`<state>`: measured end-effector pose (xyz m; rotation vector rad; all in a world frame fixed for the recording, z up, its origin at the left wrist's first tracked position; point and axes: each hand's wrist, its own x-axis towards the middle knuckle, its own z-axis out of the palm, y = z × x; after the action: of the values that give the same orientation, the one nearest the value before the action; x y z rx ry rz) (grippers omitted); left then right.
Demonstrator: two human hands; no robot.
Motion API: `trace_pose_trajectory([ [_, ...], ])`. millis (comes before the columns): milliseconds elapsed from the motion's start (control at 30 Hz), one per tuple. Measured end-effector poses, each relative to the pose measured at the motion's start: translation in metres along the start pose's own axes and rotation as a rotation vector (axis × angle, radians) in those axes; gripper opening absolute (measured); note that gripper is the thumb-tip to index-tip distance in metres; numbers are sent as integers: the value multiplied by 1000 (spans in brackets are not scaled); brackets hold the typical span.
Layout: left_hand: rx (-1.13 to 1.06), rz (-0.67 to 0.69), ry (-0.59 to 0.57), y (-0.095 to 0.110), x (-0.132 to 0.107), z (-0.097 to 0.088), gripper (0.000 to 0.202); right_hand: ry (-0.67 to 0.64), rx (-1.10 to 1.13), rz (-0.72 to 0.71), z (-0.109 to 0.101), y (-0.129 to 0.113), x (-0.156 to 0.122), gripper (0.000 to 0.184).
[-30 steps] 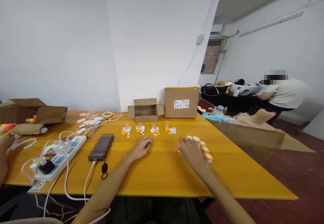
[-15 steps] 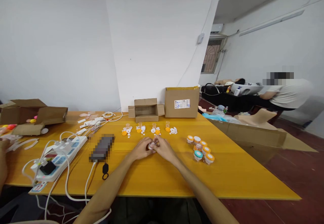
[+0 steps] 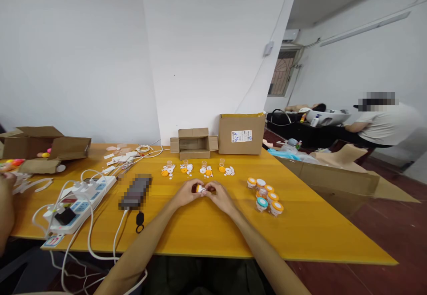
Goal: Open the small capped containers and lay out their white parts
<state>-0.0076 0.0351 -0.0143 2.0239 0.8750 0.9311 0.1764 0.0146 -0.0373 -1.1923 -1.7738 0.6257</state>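
Note:
A small clear jar with an orange-rimmed white lid point(image 3: 199, 189) lies on its side between my hands over the middle of the table. My left hand point(image 3: 187, 194) is closed around its lid end. At the clear end, the fingers of my right hand point(image 3: 218, 195) are closed on it. To the right stands a group of similar lidded jars point(image 3: 272, 197), mostly orange-topped, one with a teal lid point(image 3: 262, 203). Beyond my hands are several small sets of loose parts: clear cups point(image 3: 204, 164), orange rings point(image 3: 183, 170) and white discs point(image 3: 230, 170).
A small open carton point(image 3: 194, 153) and a larger box point(image 3: 242, 141) stand at the back. On the left are a power strip point(image 3: 80, 206) with cables, a blurred dark device point(image 3: 136, 191) and an open box point(image 3: 71, 148). Another person's arm point(image 3: 6, 210) is at the left edge.
The jar has turned in my hands, so its orange-rimmed lid now shows toward the left. My right hand has shifted slightly. The view has moved a little.

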Motion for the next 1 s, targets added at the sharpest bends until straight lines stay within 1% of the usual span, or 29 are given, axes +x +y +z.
trace_pose_trajectory([
  [133, -139, -72, 58, -6, 3, 0, 34, -40, -76, -3, 0, -4, 0, 13],
  [233, -183, -71, 90, -8, 4, -2, 40, -72, -128, -30, -1, -9, -2, 17],
  [367, -214, -68, 89, -9, 3, -5, 43, -117, -158, -44, 1, -14, -4, 18],
  [467, -225, -85, 90, -11, 3, -5, 42, -73, -105, -3, 3, -13, -3, 17],
  [567, -179, -66, 114, -10, 3, -3, 38, 20, 57, 52, 6, -12, -1, 19],
  [667, -134, -30, 99, -7, 2, -1, 34, 66, 170, 90, 8, -14, -1, 23],
  [733, -108, -7, 66, -4, 1, 0, 32, 66, 180, 103, 9, -16, -1, 27],
  [867, -73, 40, 26, 1, -1, 1, 27, 44, 100, 104, 12, -18, -3, 29],
  [1000, -86, 18, 29, 1, -1, 2, 32, 28, 115, 115, 12, -17, -3, 26],
])
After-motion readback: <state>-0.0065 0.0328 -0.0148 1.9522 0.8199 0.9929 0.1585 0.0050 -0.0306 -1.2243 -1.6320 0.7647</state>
